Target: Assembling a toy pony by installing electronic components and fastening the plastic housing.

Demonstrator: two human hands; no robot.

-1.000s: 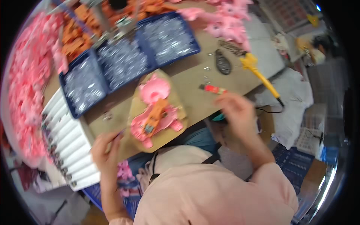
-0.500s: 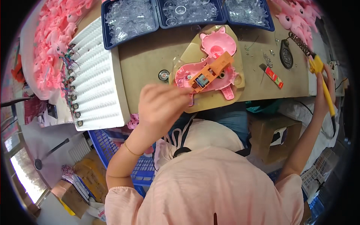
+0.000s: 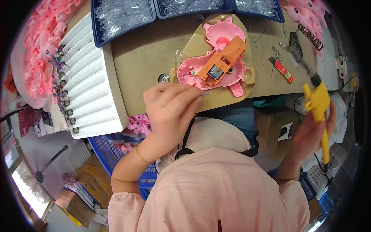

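My right hand (image 3: 309, 135) is closed around a yellow soldering iron (image 3: 317, 101) to the right of the table, with its tip toward the table and blurred. My left hand (image 3: 168, 106) is pinched at the near edge of the tan fixture board (image 3: 193, 42), where a thin blue wire (image 3: 206, 94) shows at the fingertips. On that board lies an open pink toy shell half (image 3: 230, 29) shaped like an animal. An orange plastic mechanism housing (image 3: 228, 54) with a small metal motor rests across the shell. Beside the board sits a small round speaker (image 3: 164, 77).
Blue bins (image 3: 123, 19) of clear plastic parts line the back. A white ribbed foam tray (image 3: 91, 77) stands left, near pink toy pieces (image 3: 33, 58) and wired speakers. At right lie a red-handled cutter (image 3: 284, 72), metal bits and a coiled iron stand (image 3: 310, 37).
My right hand has brought the soldering iron inward and nearer, away from the coiled stand. My left hand stays by the shell's near edge, pinched. The view has shifted slightly.
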